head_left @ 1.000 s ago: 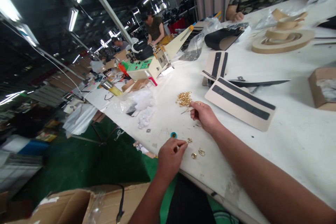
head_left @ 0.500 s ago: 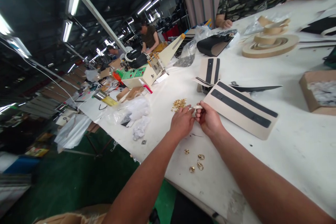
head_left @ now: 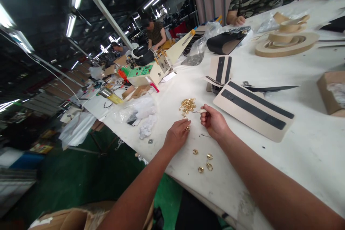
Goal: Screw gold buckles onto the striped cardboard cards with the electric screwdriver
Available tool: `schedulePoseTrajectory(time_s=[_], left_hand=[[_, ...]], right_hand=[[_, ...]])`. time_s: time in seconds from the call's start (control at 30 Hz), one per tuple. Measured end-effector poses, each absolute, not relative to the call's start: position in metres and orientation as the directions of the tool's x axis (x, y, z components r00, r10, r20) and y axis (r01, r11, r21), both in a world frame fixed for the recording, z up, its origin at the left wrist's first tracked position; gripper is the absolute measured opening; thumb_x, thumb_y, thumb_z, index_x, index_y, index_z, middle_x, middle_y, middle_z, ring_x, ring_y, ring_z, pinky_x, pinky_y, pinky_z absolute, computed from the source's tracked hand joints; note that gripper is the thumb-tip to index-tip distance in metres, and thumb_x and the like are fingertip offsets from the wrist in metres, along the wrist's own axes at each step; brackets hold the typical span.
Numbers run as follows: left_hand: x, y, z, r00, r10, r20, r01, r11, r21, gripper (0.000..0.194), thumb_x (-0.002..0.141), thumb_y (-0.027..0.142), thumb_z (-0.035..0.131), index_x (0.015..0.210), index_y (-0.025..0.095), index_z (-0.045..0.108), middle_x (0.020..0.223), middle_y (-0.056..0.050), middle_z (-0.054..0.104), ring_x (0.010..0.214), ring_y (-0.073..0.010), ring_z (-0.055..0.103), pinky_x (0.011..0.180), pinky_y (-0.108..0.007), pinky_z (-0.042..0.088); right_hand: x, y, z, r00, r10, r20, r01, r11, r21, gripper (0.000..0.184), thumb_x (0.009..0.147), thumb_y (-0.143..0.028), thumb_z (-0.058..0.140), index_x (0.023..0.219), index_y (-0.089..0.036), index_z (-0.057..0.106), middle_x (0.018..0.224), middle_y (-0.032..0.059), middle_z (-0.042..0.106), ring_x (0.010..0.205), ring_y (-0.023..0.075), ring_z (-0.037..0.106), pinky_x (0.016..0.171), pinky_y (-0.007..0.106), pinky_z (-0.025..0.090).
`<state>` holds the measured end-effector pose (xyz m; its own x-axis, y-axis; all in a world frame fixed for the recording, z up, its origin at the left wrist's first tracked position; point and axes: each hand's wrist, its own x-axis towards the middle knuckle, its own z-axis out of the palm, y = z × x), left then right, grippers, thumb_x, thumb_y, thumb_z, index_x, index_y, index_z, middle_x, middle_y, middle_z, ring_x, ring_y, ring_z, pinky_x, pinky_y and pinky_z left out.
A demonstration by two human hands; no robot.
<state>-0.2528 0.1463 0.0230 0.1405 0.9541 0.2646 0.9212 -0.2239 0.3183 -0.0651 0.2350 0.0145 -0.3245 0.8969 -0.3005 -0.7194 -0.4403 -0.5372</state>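
Note:
My left hand (head_left: 176,136) rests on the white table (head_left: 304,140) with its fingers curled round a small gold fitting at the fingertips. Just to its right, my right hand (head_left: 214,122) is closed on a thin white tool whose tip points left toward a pile of gold fittings (head_left: 188,105). Several loose gold rings (head_left: 204,161) lie on the table just in front of both hands, untouched.
A beige board with black strips (head_left: 256,109) lies right of my hands, a second one (head_left: 222,70) behind it. White crumpled bags (head_left: 140,113) sit to the left. A cream and green machine (head_left: 151,70), beige tape rolls (head_left: 287,39) and a cardboard box (head_left: 332,91) stand farther off. Other people sit across the table.
My left hand went from the near rings up to my right hand, then drew back a little toward me, holding a gold fitting. My right hand kept its place with the white tool.

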Motion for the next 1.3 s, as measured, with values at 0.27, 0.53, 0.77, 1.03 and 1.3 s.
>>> schedulePoseTrajectory(time_s=[0.27, 0.53, 0.77, 1.03, 1.3], left_hand=[[-0.263, 0.135, 0.033, -0.163, 0.961, 0.223, 0.920, 0.066, 0.386, 0.019, 0.095, 0.030, 0.074, 0.112, 0.022, 0.078, 0.107, -0.007, 0.074, 0.089, -0.0230, 0.071, 0.085, -0.038, 0.058], [-0.281, 0.136, 0.040, -0.132, 0.991, 0.027, 0.910, 0.110, 0.400, 0.025, 0.091, 0.021, 0.074, 0.115, 0.022, 0.079, 0.105, -0.005, 0.076, 0.090, -0.0219, 0.070, 0.085, -0.034, 0.053], [-0.287, 0.134, 0.037, -0.109, 0.994, 0.020, 0.907, 0.091, 0.411, 0.015, 0.089, 0.020, 0.076, 0.102, 0.022, 0.082, 0.099, -0.005, 0.070, 0.095, -0.0237, 0.067, 0.087, -0.035, 0.051], [-0.286, 0.126, 0.036, -0.218, 0.972, 0.092, 0.828, 0.134, 0.545, 0.011, 0.089, 0.021, 0.072, 0.085, 0.025, 0.081, 0.091, -0.003, 0.071, 0.090, -0.0220, 0.064, 0.087, -0.034, 0.048], [-0.299, 0.097, 0.034, -0.558, 0.829, -0.029, 0.380, 0.287, 0.879, 0.028, 0.088, 0.043, 0.068, 0.084, 0.017, 0.080, 0.076, -0.005, 0.075, 0.051, -0.0127, 0.054, 0.051, -0.027, 0.040]], right_hand=[[-0.068, 0.227, 0.012, -0.344, 0.904, -0.253, -0.670, -0.425, -0.608, 0.032, 0.078, -0.044, 0.087, 0.089, -0.019, 0.071, 0.063, -0.0037, 0.057, 0.052, 0.0099, 0.049, 0.044, 0.021, 0.039], [-0.071, 0.225, 0.010, -0.344, 0.915, -0.211, -0.627, -0.391, -0.673, 0.035, 0.078, -0.048, 0.088, 0.090, -0.019, 0.072, 0.064, -0.0028, 0.058, 0.053, 0.0109, 0.050, 0.047, 0.023, 0.040], [-0.074, 0.218, 0.010, -0.389, 0.908, -0.155, -0.537, -0.360, -0.763, 0.038, 0.081, -0.055, 0.085, 0.092, -0.021, 0.072, 0.065, -0.0034, 0.058, 0.055, 0.0113, 0.049, 0.049, 0.025, 0.038], [-0.080, 0.191, 0.021, -0.588, 0.808, 0.015, -0.160, -0.098, -0.982, 0.033, 0.091, -0.055, 0.074, 0.090, -0.022, 0.071, 0.069, -0.0018, 0.065, 0.061, 0.0144, 0.058, 0.062, 0.029, 0.045], [-0.087, 0.175, 0.018, -0.737, 0.669, 0.098, 0.121, 0.273, -0.954, 0.018, 0.093, -0.039, 0.069, 0.090, -0.024, 0.078, 0.073, -0.0003, 0.071, 0.065, 0.0165, 0.058, 0.062, 0.029, 0.040]])
